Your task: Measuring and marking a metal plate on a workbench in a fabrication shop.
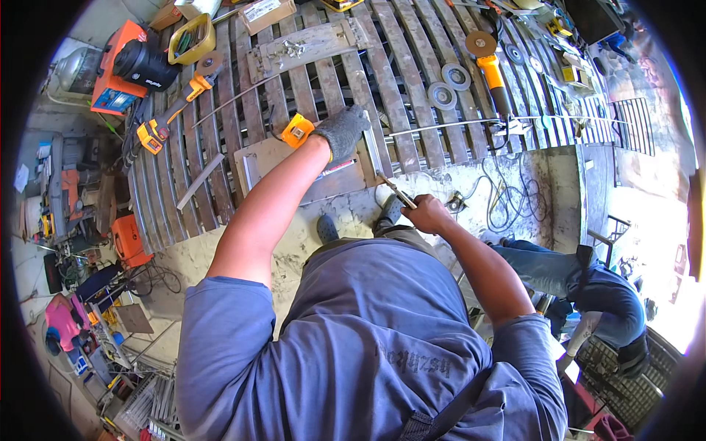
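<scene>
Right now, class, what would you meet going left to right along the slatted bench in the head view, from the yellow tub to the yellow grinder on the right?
Yellow tub, cardboard box, small yellow tool, gloved left hand, two grey discs, yellow grinder on the right.

The glove [344,134] is dark grey, the tape measure [297,131] yellow-orange, the bar [377,152] silvery, the bench [408,73] brown-striped.

Slatted workbench [403,51], pale stained floor [198,287], light wall [87,29] at upper left, bright daylight [673,253] flooding the right side.
</scene>
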`<action>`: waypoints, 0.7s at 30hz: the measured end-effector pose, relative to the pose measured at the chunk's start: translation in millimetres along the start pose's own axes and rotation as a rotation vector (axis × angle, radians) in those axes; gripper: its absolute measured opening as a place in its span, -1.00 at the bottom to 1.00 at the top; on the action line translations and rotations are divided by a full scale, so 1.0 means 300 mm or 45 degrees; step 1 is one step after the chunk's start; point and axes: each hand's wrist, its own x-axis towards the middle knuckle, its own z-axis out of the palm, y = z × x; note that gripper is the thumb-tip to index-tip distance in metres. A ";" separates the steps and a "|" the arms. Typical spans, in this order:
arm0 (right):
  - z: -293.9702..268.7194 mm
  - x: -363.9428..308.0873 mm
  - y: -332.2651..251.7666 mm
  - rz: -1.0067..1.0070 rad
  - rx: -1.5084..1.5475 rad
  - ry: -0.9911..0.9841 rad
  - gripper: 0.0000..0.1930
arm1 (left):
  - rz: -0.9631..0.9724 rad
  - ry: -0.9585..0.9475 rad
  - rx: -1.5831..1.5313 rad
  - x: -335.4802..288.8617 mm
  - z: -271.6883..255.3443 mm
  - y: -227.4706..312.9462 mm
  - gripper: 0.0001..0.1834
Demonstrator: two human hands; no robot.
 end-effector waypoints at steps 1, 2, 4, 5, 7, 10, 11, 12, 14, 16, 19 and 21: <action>0.000 -0.002 0.000 0.003 0.004 0.001 -0.42 | -0.051 0.065 -0.099 -0.003 -0.012 0.008 -0.63; 0.000 -0.005 -0.001 0.016 0.014 0.009 -0.42 | -0.047 0.064 -0.099 -0.002 -0.022 0.016 -0.63; -0.001 -0.006 -0.004 0.025 0.024 0.016 -0.42 | -0.059 0.039 -0.099 -0.004 -0.036 0.022 -0.62; -0.001 -0.004 -0.003 0.030 0.038 0.024 -0.42 | -0.058 0.038 -0.097 -0.003 -0.044 0.022 -0.62; 0.001 -0.008 -0.002 0.036 0.053 0.031 -0.42 | -0.049 -0.005 -0.079 -0.001 -0.055 0.025 -0.62; 0.007 -0.015 -0.005 0.049 0.109 0.046 -0.39 | -0.105 0.048 -0.165 -0.007 -0.034 0.017 -0.62; 0.006 -0.013 0.000 0.034 0.119 0.052 -0.38 | -0.107 0.048 -0.163 -0.008 -0.026 0.009 -0.62; 0.004 -0.013 0.007 0.024 0.129 0.058 -0.37 | -0.086 0.041 -0.124 -0.003 -0.028 0.009 -0.60; 0.007 -0.013 0.014 0.028 0.079 0.045 -0.35 | -0.065 0.034 -0.087 -0.005 -0.028 0.010 -0.59; 0.001 -0.010 0.019 0.000 0.022 0.032 -0.27 | -0.113 0.039 -0.254 -0.012 -0.051 0.013 -0.55; -0.059 -0.029 0.001 0.004 0.050 -0.120 -0.26 | -0.277 0.146 -0.437 -0.007 -0.015 -0.018 -0.52; -0.043 0.003 0.040 -0.105 0.051 -0.075 -0.21 | -0.228 0.242 -0.374 0.000 0.028 -0.054 -0.50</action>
